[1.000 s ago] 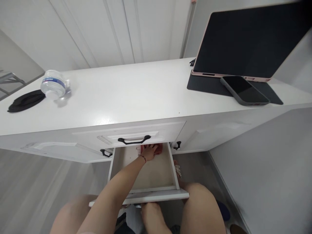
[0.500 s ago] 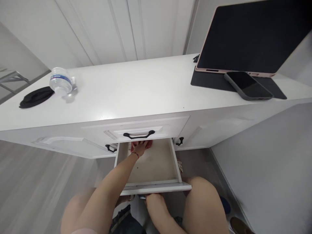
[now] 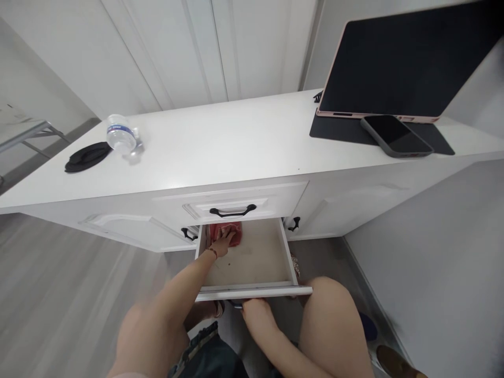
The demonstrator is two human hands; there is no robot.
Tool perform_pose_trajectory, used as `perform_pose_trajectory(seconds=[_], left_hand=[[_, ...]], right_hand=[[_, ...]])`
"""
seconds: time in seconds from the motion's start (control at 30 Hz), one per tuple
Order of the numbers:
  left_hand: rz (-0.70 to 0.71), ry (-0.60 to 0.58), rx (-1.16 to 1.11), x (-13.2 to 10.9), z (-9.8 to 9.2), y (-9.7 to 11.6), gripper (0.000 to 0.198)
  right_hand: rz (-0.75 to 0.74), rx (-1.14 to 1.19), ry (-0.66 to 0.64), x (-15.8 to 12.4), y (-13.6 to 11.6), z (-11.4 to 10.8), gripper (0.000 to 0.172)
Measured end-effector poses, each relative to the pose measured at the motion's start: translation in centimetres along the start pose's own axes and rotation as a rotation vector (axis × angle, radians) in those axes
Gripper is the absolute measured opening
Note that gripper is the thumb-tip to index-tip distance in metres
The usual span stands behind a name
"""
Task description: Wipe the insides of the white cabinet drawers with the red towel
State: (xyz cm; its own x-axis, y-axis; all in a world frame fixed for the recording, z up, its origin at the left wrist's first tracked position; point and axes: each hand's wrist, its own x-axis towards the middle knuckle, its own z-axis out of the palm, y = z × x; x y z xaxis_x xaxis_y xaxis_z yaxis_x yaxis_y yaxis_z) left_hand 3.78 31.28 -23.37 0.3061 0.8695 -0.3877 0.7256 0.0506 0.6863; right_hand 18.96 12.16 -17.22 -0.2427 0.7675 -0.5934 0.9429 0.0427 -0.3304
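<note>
A white drawer [image 3: 252,294] stands pulled out of the cabinet between my knees. Inside it, at the back left, lies a red cloth [image 3: 236,233]. My left hand [image 3: 222,244] presses down on this cloth, its fingers bent over it and slightly apart. A bracelet circles the left wrist. Just below the drawer's front panel is my right hand [image 3: 255,311], up against its outer side. The panel and the back of the hand hide most of the right fingers, so I cannot see what they hold.
On the white cabinet top [image 3: 220,147] are a clear plastic bottle [image 3: 120,135], a flat black item [image 3: 88,156], a propped dark-screened tablet or laptop [image 3: 388,65] and a phone [image 3: 396,135]. Above the drawer is a closed one with a black handle [image 3: 233,211]. A wall [image 3: 437,252] stands at right.
My left hand has drawn the red cloth toward the left and a little nearer to me inside the drawer. My right hand stays at the drawer front. The view has shifted slightly.
</note>
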Motion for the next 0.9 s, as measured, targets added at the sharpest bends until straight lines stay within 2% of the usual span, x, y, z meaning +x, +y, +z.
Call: perform_pose_trajectory(seconds=[0.1,0.2,0.43,0.57,0.9], left_hand=[[0.028,-0.150,0.331,-1.2,-0.3,0.1,0.080],[0.030,-0.204,0.461,-2.4,-0.4,0.1,0.085],[0.031,-0.245,0.677,-4.2,0.2,0.7,0.056],[0.077,-0.319,0.745,-4.7,0.6,1.5,0.039],[0.063,-0.527,0.815,-5.1,2.8,3.4,0.037]], right_hand=[[-0.008,-0.012,0.018,0.0,0.0,0.3,0.035],[-0.013,-0.014,0.054,0.0,0.0,0.3,0.034],[-0.032,-0.024,0.079,-0.5,0.0,-0.1,0.032],[-0.028,-0.021,0.071,-0.4,0.1,-0.1,0.032],[-0.037,-0.014,0.078,-0.7,-0.1,-0.6,0.036]])
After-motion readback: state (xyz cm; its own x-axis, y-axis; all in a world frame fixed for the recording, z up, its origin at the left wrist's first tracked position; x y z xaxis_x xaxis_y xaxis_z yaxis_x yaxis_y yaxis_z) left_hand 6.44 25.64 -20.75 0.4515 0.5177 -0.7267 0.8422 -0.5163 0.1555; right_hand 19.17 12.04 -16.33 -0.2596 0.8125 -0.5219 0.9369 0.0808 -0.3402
